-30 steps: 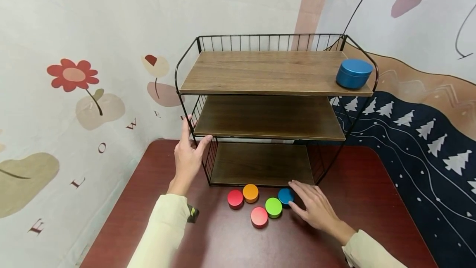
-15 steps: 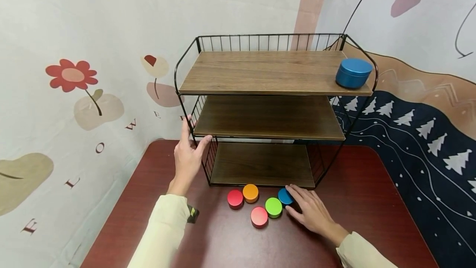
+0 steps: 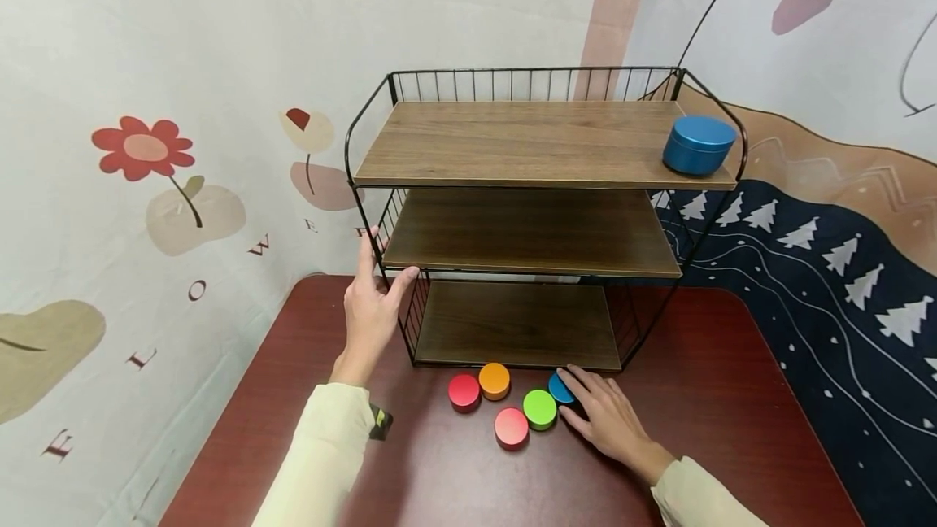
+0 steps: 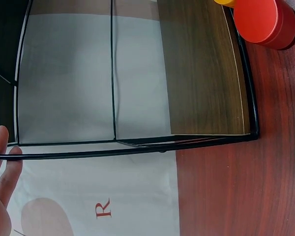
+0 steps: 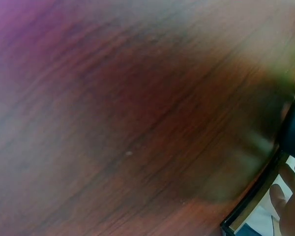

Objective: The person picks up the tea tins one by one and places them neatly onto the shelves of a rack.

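My left hand (image 3: 368,311) holds the left front upright of a three-tier shelf rack (image 3: 534,234) with wooden boards and a black wire frame. In the left wrist view, two fingers (image 4: 9,179) show at the black bar. At the rack's front foot, my right hand (image 3: 603,413) has thumb and fingers around a small blue round tin (image 3: 560,387), partly covering it. A green tin (image 3: 539,410) is just left of it. Further left are a pinkish-red tin (image 3: 511,428), an orange tin (image 3: 494,381) and a red tin (image 3: 464,392).
A larger blue tin (image 3: 699,145) sits at the right end of the rack's top board. The rack stands on a reddish-brown table (image 3: 454,486) against a patterned wall cloth (image 3: 220,23). A small dark patterned item (image 3: 381,423) shows beside the left sleeve.
My right hand has shifted slightly left and closer around the small blue tin, covering more of it. The left hand, the rack and the other tins have stayed put.
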`<control>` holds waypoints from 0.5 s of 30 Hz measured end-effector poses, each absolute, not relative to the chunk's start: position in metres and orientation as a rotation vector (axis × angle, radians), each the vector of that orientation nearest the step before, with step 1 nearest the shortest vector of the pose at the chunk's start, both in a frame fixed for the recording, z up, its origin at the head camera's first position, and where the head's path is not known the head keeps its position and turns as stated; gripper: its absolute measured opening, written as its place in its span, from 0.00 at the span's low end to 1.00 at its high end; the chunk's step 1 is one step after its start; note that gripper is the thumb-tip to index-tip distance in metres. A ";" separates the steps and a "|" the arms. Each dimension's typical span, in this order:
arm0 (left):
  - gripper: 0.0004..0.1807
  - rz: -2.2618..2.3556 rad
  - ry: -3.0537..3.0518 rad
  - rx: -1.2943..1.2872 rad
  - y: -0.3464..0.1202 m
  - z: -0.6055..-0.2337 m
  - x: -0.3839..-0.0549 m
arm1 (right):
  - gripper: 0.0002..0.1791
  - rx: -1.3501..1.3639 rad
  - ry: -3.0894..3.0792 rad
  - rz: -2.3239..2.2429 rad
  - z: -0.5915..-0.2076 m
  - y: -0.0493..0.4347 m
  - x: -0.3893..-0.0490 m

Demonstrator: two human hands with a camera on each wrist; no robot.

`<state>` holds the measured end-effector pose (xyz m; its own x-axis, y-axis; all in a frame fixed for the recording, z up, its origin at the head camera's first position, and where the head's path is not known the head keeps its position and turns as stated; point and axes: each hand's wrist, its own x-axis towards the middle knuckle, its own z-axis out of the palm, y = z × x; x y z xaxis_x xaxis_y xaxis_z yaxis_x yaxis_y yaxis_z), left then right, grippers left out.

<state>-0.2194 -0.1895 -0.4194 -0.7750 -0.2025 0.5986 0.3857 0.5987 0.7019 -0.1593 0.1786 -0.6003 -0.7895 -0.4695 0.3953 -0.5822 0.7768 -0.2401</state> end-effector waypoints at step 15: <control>0.45 -1.160 -2.181 -0.130 -0.189 -0.418 -0.218 | 0.33 0.780 -2.713 0.509 -0.599 0.178 -0.157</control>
